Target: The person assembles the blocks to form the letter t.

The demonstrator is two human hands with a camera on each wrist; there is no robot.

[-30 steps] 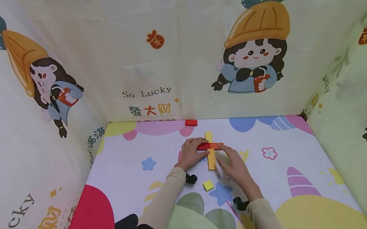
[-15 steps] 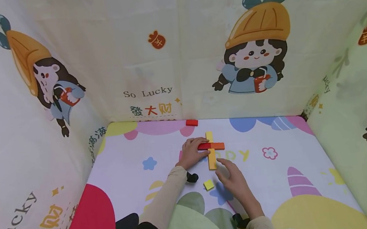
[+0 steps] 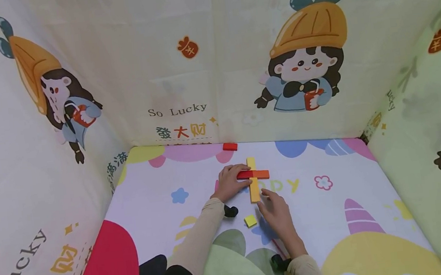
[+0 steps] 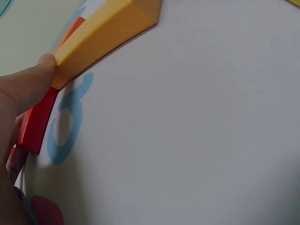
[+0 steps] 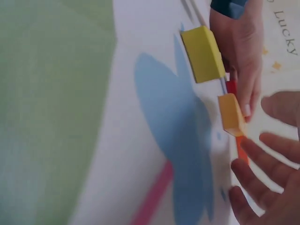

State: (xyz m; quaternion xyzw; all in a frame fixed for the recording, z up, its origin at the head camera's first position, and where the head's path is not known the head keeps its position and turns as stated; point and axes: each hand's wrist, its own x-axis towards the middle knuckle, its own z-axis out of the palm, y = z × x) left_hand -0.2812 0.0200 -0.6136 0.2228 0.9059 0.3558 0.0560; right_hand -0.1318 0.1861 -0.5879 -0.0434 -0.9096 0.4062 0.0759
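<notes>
Several wooden blocks lie on the mat as a cross in the head view: a red block (image 3: 243, 175) on the left, an orange block (image 3: 262, 175) on the right, a yellow block (image 3: 250, 163) at the far side and a yellow-orange block (image 3: 254, 192) at the near side. My left hand (image 3: 229, 184) grips the red block, fingers beyond it and thumb on the near side; in the left wrist view the thumb (image 4: 40, 75) touches the yellow-orange block's end. My right hand (image 3: 277, 216) hovers beside that block's near end, fingers spread, holding nothing.
A small yellow block (image 3: 250, 221) lies on the mat between the forearms, near the right hand. Another red block (image 3: 230, 147) lies at the far edge by the back cloth wall (image 3: 235, 86). Printed cloth walls also rise at left and right.
My right hand has left the orange block on the right and drawn back toward me, its fingers apart. My left hand stays at the red block, and the cross looks unchanged.
</notes>
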